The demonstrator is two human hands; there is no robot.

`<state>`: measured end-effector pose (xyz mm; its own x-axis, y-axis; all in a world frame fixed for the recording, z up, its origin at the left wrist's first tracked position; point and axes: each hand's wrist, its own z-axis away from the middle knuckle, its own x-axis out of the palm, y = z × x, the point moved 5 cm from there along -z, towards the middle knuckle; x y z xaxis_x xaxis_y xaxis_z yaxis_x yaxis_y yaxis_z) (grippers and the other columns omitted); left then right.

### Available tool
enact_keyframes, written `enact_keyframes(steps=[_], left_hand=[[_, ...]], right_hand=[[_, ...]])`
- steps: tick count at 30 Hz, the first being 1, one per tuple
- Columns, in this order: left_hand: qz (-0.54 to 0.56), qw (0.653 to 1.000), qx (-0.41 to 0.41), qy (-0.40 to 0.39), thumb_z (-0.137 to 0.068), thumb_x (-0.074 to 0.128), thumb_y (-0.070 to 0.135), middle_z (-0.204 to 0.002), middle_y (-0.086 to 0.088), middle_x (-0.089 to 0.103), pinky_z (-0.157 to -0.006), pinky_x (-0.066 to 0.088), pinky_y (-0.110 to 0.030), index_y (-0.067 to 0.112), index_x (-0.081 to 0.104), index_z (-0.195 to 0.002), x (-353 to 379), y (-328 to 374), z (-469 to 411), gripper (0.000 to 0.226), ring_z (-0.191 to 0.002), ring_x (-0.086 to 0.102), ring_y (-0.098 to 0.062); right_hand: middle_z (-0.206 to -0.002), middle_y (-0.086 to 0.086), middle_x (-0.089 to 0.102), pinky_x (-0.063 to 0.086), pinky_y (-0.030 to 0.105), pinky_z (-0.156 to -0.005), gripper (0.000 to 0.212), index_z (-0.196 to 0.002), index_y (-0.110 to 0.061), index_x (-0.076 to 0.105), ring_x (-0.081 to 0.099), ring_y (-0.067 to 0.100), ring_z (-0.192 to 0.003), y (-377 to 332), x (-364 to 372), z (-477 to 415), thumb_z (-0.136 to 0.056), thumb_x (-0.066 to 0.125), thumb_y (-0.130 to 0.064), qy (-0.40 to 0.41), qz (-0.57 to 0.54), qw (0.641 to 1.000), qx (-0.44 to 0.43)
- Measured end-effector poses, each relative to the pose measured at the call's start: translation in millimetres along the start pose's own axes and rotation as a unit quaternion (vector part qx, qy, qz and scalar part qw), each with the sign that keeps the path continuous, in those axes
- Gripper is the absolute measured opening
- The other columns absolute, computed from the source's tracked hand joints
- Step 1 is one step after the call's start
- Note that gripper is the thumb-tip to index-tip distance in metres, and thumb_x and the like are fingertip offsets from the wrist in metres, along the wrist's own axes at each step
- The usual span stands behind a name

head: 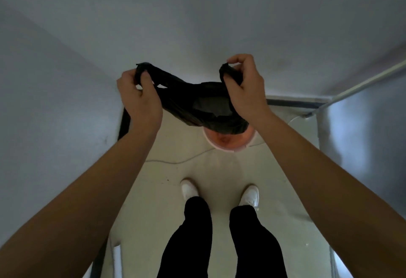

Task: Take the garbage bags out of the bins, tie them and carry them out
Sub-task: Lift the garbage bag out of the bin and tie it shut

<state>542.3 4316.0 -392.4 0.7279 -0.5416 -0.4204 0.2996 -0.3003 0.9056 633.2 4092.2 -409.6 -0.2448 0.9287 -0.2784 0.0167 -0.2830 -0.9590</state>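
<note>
Our arms reach over the pink bin; left hand and right hand each pinch a handle of the garbage bag, hanging just above the bin, stretched sideways between them.

surface: pale cream floor; meets walls ahead and at left | on it: round pink bin upright near the far wall, partly hidden from above; thin pale cable curving leftward from just beside the bin; two white shoes side by side, apart from the bin | marks: small dark specks between cable and left shoe
</note>
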Motion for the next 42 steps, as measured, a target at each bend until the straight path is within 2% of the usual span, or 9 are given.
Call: enact_keyframes(steps=[3, 8, 12, 18, 21, 27, 33, 36, 42], left_hand=[[0.037, 0.998, -0.029, 0.042, -0.094, 0.044, 0.024, -0.098, 0.0, 0.052, -0.082, 0.046, -0.027, 0.02, 0.052, -0.093, -36, 1, -12, 0.009, -0.082, 0.049, -0.005], [0.075, 0.994, -0.066, 0.052, -0.097, 0.041, 0.012, -0.078, 0.01, 0.046, -0.065, 0.037, -0.013, 0.023, 0.043, -0.074, -85, -20, -41, 0.025, -0.065, 0.042, 0.004], [0.063, 0.996, -0.068, -0.015, -0.095, 0.048, 0.012, -0.074, 0.009, 0.048, -0.065, 0.039, -0.021, 0.021, 0.048, -0.074, -108, -57, -73, 0.023, -0.066, 0.044, -0.002], [0.022, 0.986, -0.067, -0.154, -0.098, 0.06, 0.022, -0.132, 0.0, 0.061, -0.102, 0.046, -0.024, 0.011, 0.066, -0.116, -131, -135, -107, 0.022, -0.117, 0.058, -0.01], [-0.003, 0.983, -0.059, -0.174, -0.097, 0.063, 0.023, -0.143, 0.001, 0.052, -0.101, 0.039, -0.009, 0.016, 0.067, -0.11, -128, -173, -112, 0.015, -0.13, 0.049, -0.009], [-0.027, 0.981, -0.118, -0.151, -0.092, 0.064, 0.039, -0.128, -0.003, 0.065, -0.106, 0.048, -0.04, 0.016, 0.071, -0.118, -103, -274, -106, 0.035, -0.119, 0.06, -0.017], [-0.045, 0.984, -0.123, -0.118, -0.094, 0.061, 0.032, -0.078, 0.006, 0.065, -0.078, 0.053, -0.034, 0.022, 0.066, -0.085, -49, -389, -99, 0.014, -0.071, 0.06, -0.006], [-0.024, 0.992, -0.093, -0.085, -0.093, 0.064, 0.036, -0.077, 0.008, 0.062, -0.08, 0.057, -0.039, 0.02, 0.063, -0.086, -27, -443, -98, 0.017, -0.071, 0.058, -0.004], [-0.05, 0.989, 0.029, -0.133, -0.077, 0.051, 0.083, -0.148, -0.007, 0.033, -0.116, 0.034, -0.047, 0.014, 0.025, -0.153, -3, -511, -84, 0.106, -0.14, 0.034, -0.021]], right_hand=[[-0.095, -0.004, 0.059, 0.046, 0.021, -0.075, 0.024, -0.123, -0.02, 0.052, 0.056, 0.004, -0.08, -26, 25, 0, -0.099, 0.048, -0.02, 0.01, -0.043, 0.999, 0.003], [-0.111, 0.006, 0.055, 0.041, 0.015, -0.088, 0.019, -0.11, -0.014, 0.061, 0.052, 0.01, -0.096, -39, 86, 7, -0.102, 0.045, -0.018, -0.007, -0.022, 0.999, 0.041], [-0.103, 0.007, 0.057, 0.045, 0.041, -0.093, 0.017, -0.095, -0.016, 0.054, 0.055, 0.021, -0.097, -21, 139, 12, -0.1, 0.041, -0.026, 0.018, -0.008, 0.994, 0.112], [-0.097, 0.006, 0.057, 0.048, 0.045, -0.091, 0.022, -0.099, -0.014, 0.053, 0.056, 0.02, -0.092, 3, 202, 19, -0.098, 0.041, -0.032, 0.036, 0.006, 0.985, 0.167], [-0.094, 0.002, 0.057, 0.046, 0.037, -0.08, 0.02, -0.103, -0.014, 0.053, 0.055, 0.014, -0.086, 29, 224, 16, -0.101, 0.043, -0.031, 0.015, 0.017, 0.984, 0.179], [-0.093, 0.0, 0.06, 0.048, 0.036, -0.086, 0.023, -0.106, -0.016, 0.055, 0.059, 0.014, -0.089, 120, 265, 7, -0.102, 0.043, -0.035, -0.041, 0.043, 0.98, 0.192], [-0.089, -0.008, 0.059, 0.042, 0.026, -0.072, 0.019, -0.107, -0.015, 0.055, 0.055, 0.001, -0.08, 233, 294, -7, -0.101, 0.046, -0.031, -0.029, 0.078, 0.984, 0.159], [-0.106, -0.005, 0.063, 0.052, 0.033, -0.088, 0.046, -0.124, -0.018, 0.051, 0.061, 0.006, -0.096, 297, 314, -8, -0.092, 0.055, -0.05, -0.008, 0.109, 0.981, 0.158], [-0.158, 0.005, 0.035, 0.026, 0.032, -0.12, 0.103, -0.157, -0.011, 0.018, 0.034, 0.018, -0.145, 351, 333, 6, -0.084, 0.065, -0.066, 0.026, 0.255, 0.966, -0.014]])
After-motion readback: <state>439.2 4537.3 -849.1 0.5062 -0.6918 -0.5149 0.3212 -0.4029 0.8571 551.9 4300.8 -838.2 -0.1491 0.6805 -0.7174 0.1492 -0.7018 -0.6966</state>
